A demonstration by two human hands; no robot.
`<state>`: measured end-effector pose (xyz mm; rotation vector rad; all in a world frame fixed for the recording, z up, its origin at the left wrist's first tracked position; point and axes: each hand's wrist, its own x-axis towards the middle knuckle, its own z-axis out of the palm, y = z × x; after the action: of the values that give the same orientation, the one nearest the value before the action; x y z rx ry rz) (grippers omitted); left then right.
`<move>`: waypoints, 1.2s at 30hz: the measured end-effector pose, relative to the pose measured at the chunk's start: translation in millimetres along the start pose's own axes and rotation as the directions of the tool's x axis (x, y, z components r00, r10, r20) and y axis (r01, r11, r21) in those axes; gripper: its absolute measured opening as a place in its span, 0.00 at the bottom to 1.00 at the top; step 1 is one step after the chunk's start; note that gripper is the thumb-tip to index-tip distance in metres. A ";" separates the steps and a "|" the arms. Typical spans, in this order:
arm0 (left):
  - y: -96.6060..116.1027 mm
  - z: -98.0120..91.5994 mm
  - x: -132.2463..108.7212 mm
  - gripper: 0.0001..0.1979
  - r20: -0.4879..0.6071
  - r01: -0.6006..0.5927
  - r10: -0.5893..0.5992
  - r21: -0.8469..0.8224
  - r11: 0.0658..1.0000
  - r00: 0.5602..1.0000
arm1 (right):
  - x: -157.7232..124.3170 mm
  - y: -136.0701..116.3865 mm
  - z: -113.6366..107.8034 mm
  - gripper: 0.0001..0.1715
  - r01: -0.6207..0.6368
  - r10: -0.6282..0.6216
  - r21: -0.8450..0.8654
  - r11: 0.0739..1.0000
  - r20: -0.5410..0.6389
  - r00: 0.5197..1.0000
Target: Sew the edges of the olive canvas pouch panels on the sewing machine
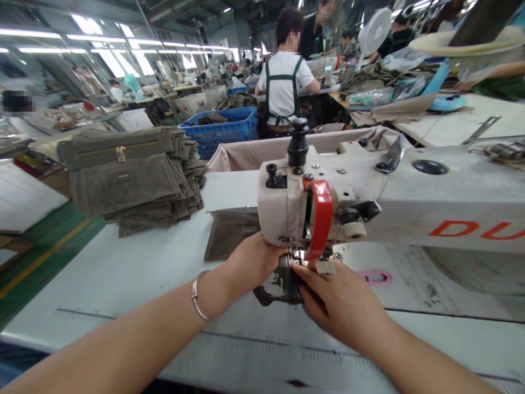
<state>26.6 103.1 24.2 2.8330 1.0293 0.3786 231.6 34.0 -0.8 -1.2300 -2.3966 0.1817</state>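
Observation:
Both my hands work under the head of a white sewing machine [369,202] with a red guard [320,224]. My left hand [250,262] is curled against the machine head, its fingers hidden behind it. My right hand [336,298] lies on a dark metal part [279,287] at the needle area, fingers pressed together toward it. A flat olive-brown fabric piece [229,235] lies on the table just behind my left hand. A silver bracelet [197,295] sits on my left wrist.
A tall stack of olive-brown zipped pouches [131,175] stands on the white table [123,273] at the left. A blue basket [221,131] and a person in a green apron [285,82] are behind. A fan [374,30] and cluttered tables sit at the far right.

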 end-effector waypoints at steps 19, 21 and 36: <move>48.8 -16.6 -10.4 0.17 0.091 0.080 -0.075 -0.053 0.995 0.993 | 0.3 -4.6 -1.2 0.23 0.052 -0.057 0.051 0.997 0.103 0.993; 52.4 -17.3 -10.8 0.16 0.102 0.092 -0.089 -0.027 0.995 0.991 | 0.4 -4.4 -0.2 0.23 0.043 -0.047 0.046 0.998 0.095 0.994; 11.4 -22.7 -81.0 0.14 0.181 0.684 -0.771 -0.611 0.398 0.611 | -2.3 -6.0 1.3 0.22 0.044 -0.044 -0.001 0.999 0.078 0.996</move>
<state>-32.4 42.6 32.2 1.5372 1.6572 0.6481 227.8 28.7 -0.8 -1.1909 -2.4886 0.2173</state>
